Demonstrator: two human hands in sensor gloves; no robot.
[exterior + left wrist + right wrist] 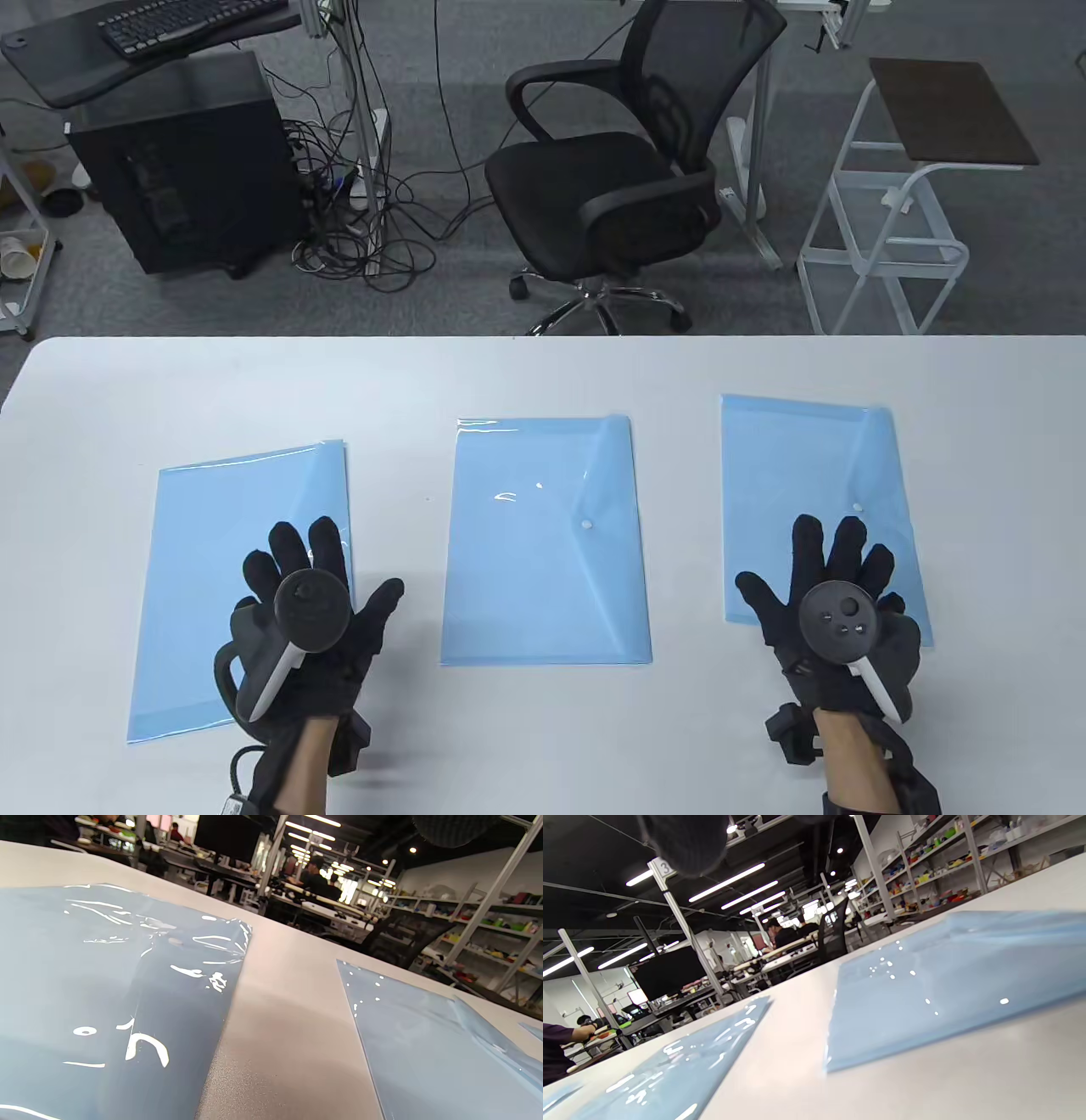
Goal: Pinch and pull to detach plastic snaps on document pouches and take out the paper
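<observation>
Three blue document pouches lie on the white table [543, 747]. My left hand [346, 586] is spread flat over the lower right part of the left pouch [212, 543], its thumb out over the bare table. The middle pouch [543, 577] lies untouched, flap closed by a white snap [585, 526]. My right hand [789, 586] is spread over the lower part of the right pouch [797, 458], fingertips just below its snap [858, 508]. Neither hand grips anything. The left wrist view shows the left pouch [106, 984] and the middle pouch [424, 1048]. The right wrist view shows the right pouch [946, 984] and a gloved fingertip [687, 844].
Beyond the table's far edge [543, 340] stand a black office chair [611, 195], a white cart [891, 221] and a black computer tower [178, 161] with loose cables. Strips of bare table run between the pouches.
</observation>
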